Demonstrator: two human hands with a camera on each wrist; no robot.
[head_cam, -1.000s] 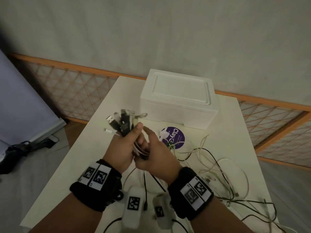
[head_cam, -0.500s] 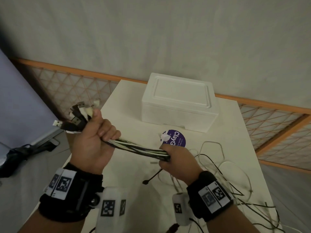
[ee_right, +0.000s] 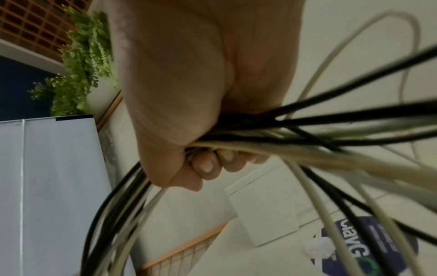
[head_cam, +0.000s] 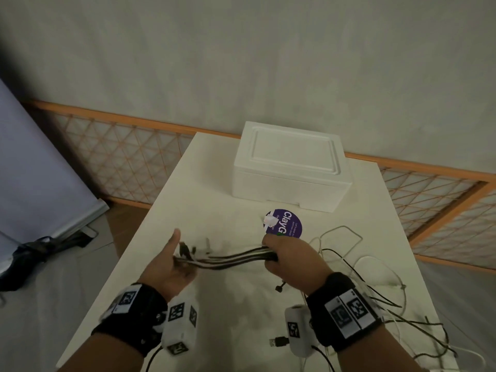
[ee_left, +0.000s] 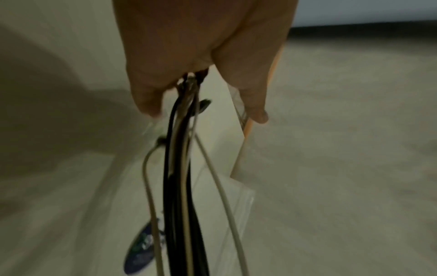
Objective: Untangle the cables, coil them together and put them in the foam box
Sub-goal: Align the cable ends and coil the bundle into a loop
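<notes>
Cables bunched between both hands above the desk: right hand fingers clamped on the bundle, left hand fingers apart under the plug ends, tails trailing right. Coiling comes next, I'd say; the foam box at the far edge needs its lid off.

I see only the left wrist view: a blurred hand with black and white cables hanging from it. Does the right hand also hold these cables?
Observer: Yes. In the head view, the right hand has a closed grip on the cable bundle.
Operator: Is the foam box open?
Observer: No. The foam box has its lid on, at the far end of the table.
Operator: Do other cables lie outside the bundle?
Observer: Yes. Loose cables trail over the table, to the right of the right hand.
</notes>
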